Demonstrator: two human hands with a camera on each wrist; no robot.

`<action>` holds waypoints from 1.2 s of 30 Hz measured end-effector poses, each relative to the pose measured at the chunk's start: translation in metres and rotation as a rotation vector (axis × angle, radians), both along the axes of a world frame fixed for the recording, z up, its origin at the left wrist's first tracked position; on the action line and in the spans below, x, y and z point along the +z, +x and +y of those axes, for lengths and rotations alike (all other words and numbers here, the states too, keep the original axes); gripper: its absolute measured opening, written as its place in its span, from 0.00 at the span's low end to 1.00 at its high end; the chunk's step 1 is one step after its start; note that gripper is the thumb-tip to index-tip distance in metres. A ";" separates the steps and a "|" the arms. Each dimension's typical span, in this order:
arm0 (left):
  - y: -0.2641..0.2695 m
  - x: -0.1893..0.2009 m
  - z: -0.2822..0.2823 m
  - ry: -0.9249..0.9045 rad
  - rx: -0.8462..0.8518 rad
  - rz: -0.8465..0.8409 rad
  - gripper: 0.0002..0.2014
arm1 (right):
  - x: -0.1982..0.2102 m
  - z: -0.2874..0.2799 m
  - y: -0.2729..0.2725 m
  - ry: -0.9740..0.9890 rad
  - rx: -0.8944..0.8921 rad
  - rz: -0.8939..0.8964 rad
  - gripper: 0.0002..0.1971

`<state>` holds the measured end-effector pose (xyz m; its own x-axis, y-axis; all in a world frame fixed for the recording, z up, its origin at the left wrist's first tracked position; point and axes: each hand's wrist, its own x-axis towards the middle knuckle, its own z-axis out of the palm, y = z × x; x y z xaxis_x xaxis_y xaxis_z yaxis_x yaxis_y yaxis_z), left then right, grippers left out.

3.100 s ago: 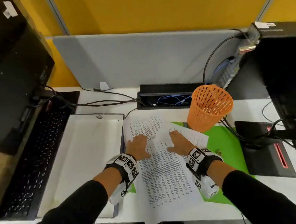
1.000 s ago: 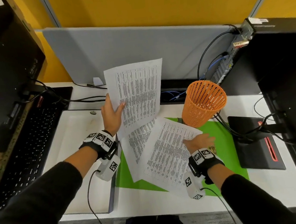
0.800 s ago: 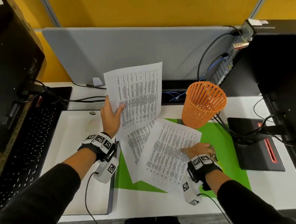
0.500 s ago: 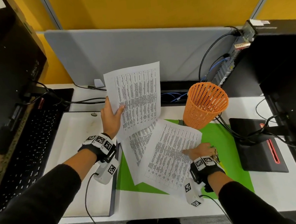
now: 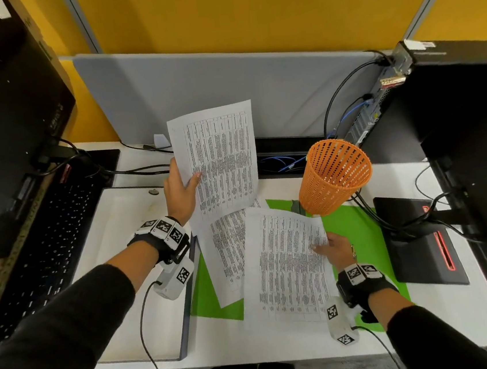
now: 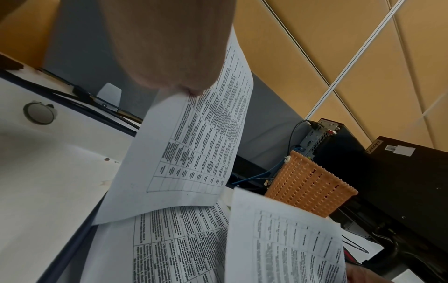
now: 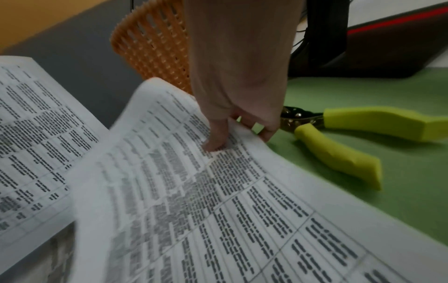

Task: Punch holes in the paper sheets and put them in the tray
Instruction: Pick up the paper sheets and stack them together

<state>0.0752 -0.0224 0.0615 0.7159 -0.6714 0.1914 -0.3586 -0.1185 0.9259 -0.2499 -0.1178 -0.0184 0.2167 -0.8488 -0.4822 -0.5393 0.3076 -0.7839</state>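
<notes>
My left hand (image 5: 184, 179) holds one printed sheet (image 5: 223, 159) upright above the desk, thumb on its printed face; the left wrist view shows the thumb (image 6: 191, 90) pressed on that sheet (image 6: 194, 145). My right hand (image 5: 324, 247) pinches the right edge of a second sheet (image 5: 287, 267) lying on the green mat (image 5: 358, 232), thumb on top and fingers (image 7: 265, 134) under the slightly lifted edge. A third sheet (image 5: 227, 246) lies partly beneath it. The hole punch (image 7: 339, 137), pliers with yellow-green handles, lies on the mat just right of my right hand. The white tray (image 5: 116, 272) sits at the left.
An orange mesh basket (image 5: 334, 174) stands behind the sheets. A black keyboard (image 5: 42, 250) lies left of the tray, with a dark monitor above it. A monitor base (image 5: 420, 244), cables and a black computer crowd the right side. A grey partition closes the back.
Three seconds ago both hands lay flat on the stacked sheets. My left hand has since lifted one sheet up, and my right hand slid to the top sheet's right edge. The last second shows almost no movement.
</notes>
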 end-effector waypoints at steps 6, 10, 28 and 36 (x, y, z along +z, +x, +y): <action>0.000 -0.003 0.000 0.084 -0.098 -0.003 0.22 | 0.034 -0.004 0.042 0.001 0.044 -0.276 0.16; -0.003 0.003 0.003 0.070 -0.198 0.072 0.21 | 0.067 -0.014 0.090 0.000 -0.006 -0.458 0.16; -0.002 0.013 -0.006 0.020 -0.225 0.335 0.19 | 0.111 -0.047 0.142 -0.108 -0.136 -0.543 0.21; -0.014 0.025 -0.030 -0.111 -0.091 0.140 0.18 | 0.136 -0.052 0.155 -0.224 -0.055 -0.575 0.17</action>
